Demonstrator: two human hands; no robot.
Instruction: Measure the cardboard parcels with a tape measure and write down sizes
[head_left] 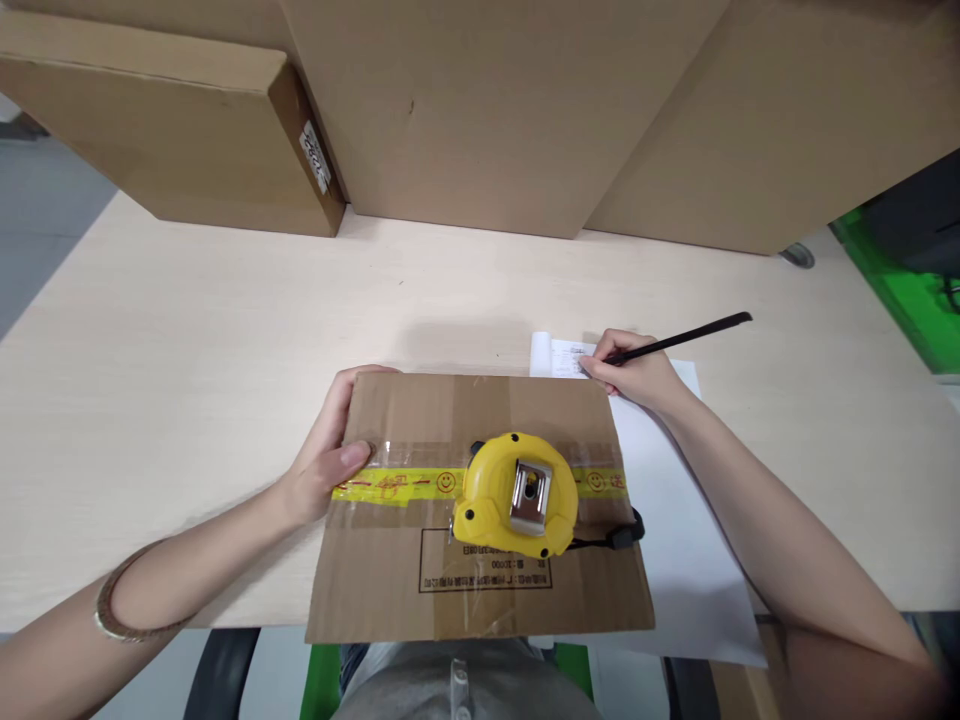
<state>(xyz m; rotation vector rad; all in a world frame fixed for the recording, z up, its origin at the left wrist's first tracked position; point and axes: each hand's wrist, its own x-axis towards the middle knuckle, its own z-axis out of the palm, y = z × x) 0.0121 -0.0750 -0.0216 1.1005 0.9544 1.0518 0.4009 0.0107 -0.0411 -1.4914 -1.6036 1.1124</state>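
My left hand point(326, 455) grips the left side of a cardboard box point(397, 590), its thumb on the top face and the fingers mostly hidden behind the far edge. Yellow printed tape runs across that box. On top of it lies a yellow tape measure point(487, 460) with a metal clip and a black wrist strap point(619, 537). Beyond the box's far right corner, my right hand point(630, 368) is closed around a black pen point(694, 332). The pen's lower end is hidden by the fingers, which rest at a small sheet with handwriting point(566, 358).
A larger white paper point(667, 510) lies partly under the box and my right forearm. Along the back of the table point(225, 330) stand a tall cardboard box point(465, 120), another cardboard box point(772, 130) at right, and a labelled box point(187, 130) at left.
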